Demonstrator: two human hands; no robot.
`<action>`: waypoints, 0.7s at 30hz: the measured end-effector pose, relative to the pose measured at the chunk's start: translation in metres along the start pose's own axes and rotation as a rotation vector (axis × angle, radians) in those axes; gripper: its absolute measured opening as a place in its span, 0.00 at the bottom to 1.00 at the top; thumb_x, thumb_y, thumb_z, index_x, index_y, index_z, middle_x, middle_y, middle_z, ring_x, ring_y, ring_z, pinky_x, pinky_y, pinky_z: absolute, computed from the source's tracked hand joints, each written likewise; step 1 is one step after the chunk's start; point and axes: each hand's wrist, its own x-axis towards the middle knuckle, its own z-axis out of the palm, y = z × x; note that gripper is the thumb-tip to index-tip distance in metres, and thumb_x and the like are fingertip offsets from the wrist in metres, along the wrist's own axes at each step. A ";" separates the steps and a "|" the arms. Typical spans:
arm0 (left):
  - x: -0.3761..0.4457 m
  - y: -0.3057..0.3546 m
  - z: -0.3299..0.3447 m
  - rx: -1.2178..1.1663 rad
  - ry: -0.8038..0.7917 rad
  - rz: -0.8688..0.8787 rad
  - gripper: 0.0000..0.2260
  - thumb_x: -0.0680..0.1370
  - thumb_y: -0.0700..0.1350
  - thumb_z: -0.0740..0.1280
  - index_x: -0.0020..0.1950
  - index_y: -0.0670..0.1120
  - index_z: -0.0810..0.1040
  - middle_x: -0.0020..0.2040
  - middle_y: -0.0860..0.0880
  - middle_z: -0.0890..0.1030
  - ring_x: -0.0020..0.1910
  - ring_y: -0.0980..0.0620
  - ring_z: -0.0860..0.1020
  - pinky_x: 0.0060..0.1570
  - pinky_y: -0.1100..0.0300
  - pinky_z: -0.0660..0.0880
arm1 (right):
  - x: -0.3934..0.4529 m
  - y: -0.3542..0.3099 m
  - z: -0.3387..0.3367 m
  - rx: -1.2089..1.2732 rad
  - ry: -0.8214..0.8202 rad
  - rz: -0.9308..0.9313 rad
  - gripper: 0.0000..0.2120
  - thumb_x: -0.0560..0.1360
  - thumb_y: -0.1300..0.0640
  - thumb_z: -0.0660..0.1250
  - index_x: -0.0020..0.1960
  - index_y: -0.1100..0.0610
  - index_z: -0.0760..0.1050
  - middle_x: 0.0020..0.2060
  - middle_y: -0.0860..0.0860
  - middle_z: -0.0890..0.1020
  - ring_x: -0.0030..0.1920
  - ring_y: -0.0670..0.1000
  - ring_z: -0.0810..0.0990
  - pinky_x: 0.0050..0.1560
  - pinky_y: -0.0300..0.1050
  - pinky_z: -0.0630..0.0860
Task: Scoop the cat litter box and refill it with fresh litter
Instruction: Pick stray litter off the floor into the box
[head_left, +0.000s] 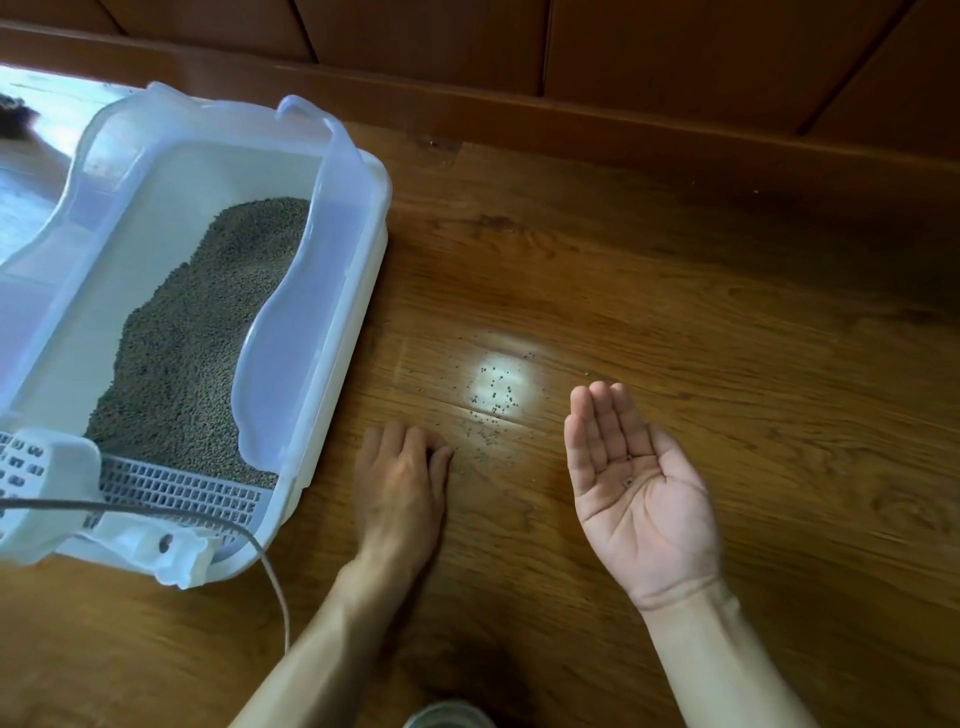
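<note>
The right hand (636, 486) sits in the lower right of the frame, palm turned up, fingers straight and held close together, pointing toward the top of the picture. A few small litter pellets (627, 480) lie in the hollow of the palm; nothing else is in it. Its bare forearm runs down to the bottom edge.

To its left, at lower centre, the left hand (402, 480) lies palm down on the wooden floor (701, 291), its fingers bent so the tips touch the boards. It holds nothing that can be seen. Its forearm comes up from the bottom edge at a slant.

Between and just above the two hands, spilled litter (496, 397) is scattered loosely over the floor, most of it in and around a bright patch of reflected light, some grains reaching close to the left fingertips.

The litter box (337, 332) fills the left side of the frame, just beside the left hand. It is white with a tall translucent rim (311, 171). Inside, grey-brown litter (208, 322) is heaped along the right side, leaving bare white floor on the left. At the near end of the box a grey slotted grid (182, 493) shows, with a white slotted scoop (41, 467) at the lower left edge of the frame. A thin cord (260, 551) curves across that near corner and down toward the bottom.

Dark wooden panelling (623, 52) runs across the top. A pale rounded object (449, 717) shows at the bottom edge; what it is cannot be told.
</note>
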 end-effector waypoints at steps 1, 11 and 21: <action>0.000 0.001 -0.002 -0.008 -0.004 0.004 0.07 0.78 0.47 0.66 0.44 0.45 0.77 0.42 0.49 0.76 0.43 0.47 0.71 0.42 0.51 0.72 | 0.000 0.000 0.000 0.000 0.003 -0.002 0.24 0.84 0.52 0.52 0.54 0.64 0.82 0.54 0.59 0.84 0.57 0.58 0.83 0.50 0.53 0.83; -0.017 0.091 -0.045 -0.352 0.138 0.303 0.07 0.81 0.49 0.61 0.46 0.47 0.73 0.40 0.49 0.73 0.40 0.48 0.68 0.41 0.54 0.69 | 0.004 0.015 -0.001 -0.072 0.057 0.059 0.24 0.79 0.51 0.54 0.49 0.65 0.84 0.52 0.60 0.85 0.54 0.58 0.84 0.54 0.54 0.81; -0.001 0.086 -0.047 -0.459 0.217 0.208 0.02 0.77 0.40 0.70 0.48 0.43 0.82 0.43 0.51 0.78 0.43 0.50 0.74 0.43 0.56 0.71 | 0.000 0.007 0.003 0.005 0.013 0.030 0.20 0.80 0.54 0.56 0.54 0.66 0.82 0.53 0.61 0.84 0.56 0.60 0.83 0.52 0.56 0.82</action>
